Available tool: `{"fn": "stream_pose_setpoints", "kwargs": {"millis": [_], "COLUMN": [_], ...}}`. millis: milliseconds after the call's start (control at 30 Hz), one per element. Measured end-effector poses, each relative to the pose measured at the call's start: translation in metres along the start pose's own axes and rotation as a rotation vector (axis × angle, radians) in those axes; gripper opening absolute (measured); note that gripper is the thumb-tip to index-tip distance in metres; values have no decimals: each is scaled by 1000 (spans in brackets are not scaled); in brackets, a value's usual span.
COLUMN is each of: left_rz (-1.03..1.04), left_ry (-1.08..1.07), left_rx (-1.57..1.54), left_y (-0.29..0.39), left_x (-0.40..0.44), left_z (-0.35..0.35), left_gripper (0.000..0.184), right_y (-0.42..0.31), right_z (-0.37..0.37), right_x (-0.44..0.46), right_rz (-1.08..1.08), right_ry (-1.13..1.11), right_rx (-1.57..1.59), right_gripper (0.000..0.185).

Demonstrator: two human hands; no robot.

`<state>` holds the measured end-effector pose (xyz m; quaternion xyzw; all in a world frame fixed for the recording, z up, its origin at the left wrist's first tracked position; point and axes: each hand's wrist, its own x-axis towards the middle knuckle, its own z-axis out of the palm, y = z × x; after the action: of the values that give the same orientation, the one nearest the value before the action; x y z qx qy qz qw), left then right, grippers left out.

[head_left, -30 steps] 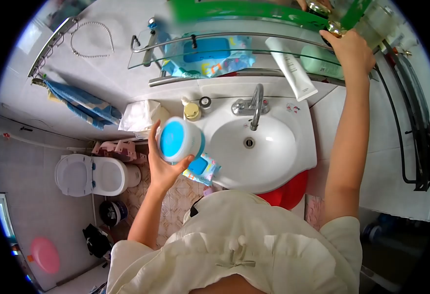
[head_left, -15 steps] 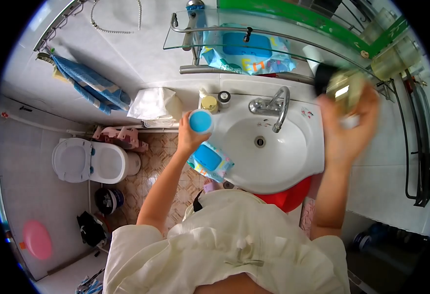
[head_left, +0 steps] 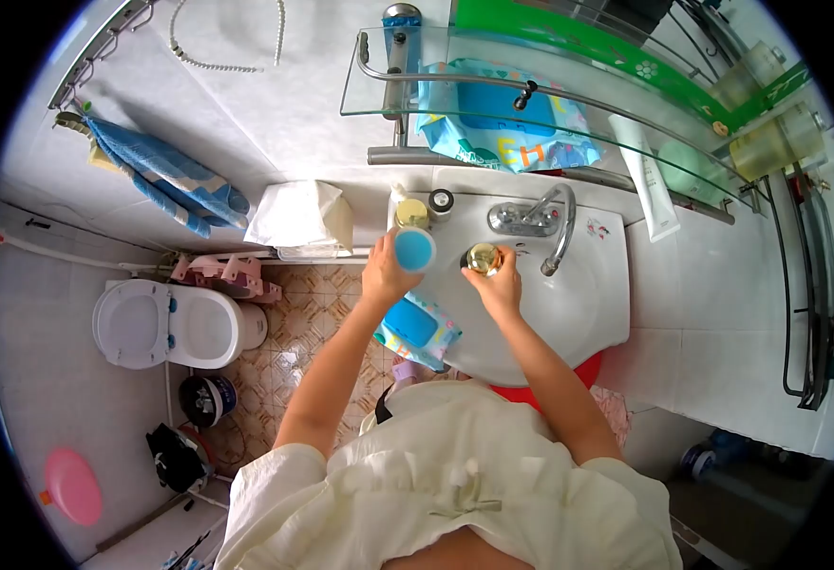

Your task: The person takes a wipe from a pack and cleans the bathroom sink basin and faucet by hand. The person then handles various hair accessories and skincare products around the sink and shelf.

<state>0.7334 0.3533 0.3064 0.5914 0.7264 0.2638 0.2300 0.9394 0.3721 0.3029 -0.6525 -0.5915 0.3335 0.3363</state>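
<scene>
My left hand (head_left: 385, 274) is wrapped round a white tub with a blue lid (head_left: 414, 250), held at the left edge of the white sink (head_left: 569, 323). In my right hand (head_left: 499, 285) is a small container with a shiny gold top (head_left: 483, 257), over the left part of the basin. The two held things are apart. Just behind the tub stand a bottle with a yellowish top (head_left: 411, 213) and a small dark-lidded jar (head_left: 442, 202). A blue wipes pack (head_left: 413, 328) lies below my left hand. The chrome faucet (head_left: 558, 228) is right of my right hand.
Above the sink, a glass shelf (head_left: 569, 119) holds a large wipes pack (head_left: 502, 109), a white tube (head_left: 647, 180) and a green container (head_left: 691, 171). Tissues (head_left: 300, 217) sit left of the sink. A toilet (head_left: 203, 328) and a blue towel (head_left: 165, 176) are at the left.
My right hand has come down from the shelf to the basin with the gold-topped container. My left hand has shifted right with the tub. The camera view has also shifted.
</scene>
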Motion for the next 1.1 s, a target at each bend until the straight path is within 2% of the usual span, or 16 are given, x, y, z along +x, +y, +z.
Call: {"fn": "stream_pose_setpoints", "kwargs": {"millis": [100,200,567,633,700,767,833,933,967,1000,1033,1100], "left_rz": [-35,-36,-52,-145,-134,-122,-127,-3,75,37,54,91], "left_ry": [-20,3,-22,-50,-51,-52,-17,55,126,177,254,374], "left_rx": [-5,-21,-59,-30,-22,-17,2,-187,-167,-281,-137,-139], "left_y": [-4,-19,-22,-16,-16,-15,-15,-34,-20,-17,-10,-12], "left_x": [-3,-2,-2,-1,-1,-3,-6,-11,-18,-25,-32,-47], "left_z": [2,11,13,13,14,15,12,12,-3,-7,-16,-23], "left_gripper": [87,90,96,103,105,107,112,114,111,101,94,81], "right_y": [-2,-5,13,16,14,1,5,12,13,12,8,0], "right_z": [13,29,60,64,62,49,40,4,-16,-39,-65,-117], "right_x": [26,46,60,63,59,51,36,-2,-18,-29,-29,-28], "right_rz": [27,61,13,-2,-63,-67,-191,-165,-195,-227,-236,-197], "right_ry": [22,-50,-10,-18,7,15,96,-47,-56,-66,-38,129], "right_rx": [-101,-219,-275,-276,-250,-240,-212,-166,-101,-38,-51,68], "right_gripper": [65,66,67,69,82,88,91,59,44,30,30,13]}}
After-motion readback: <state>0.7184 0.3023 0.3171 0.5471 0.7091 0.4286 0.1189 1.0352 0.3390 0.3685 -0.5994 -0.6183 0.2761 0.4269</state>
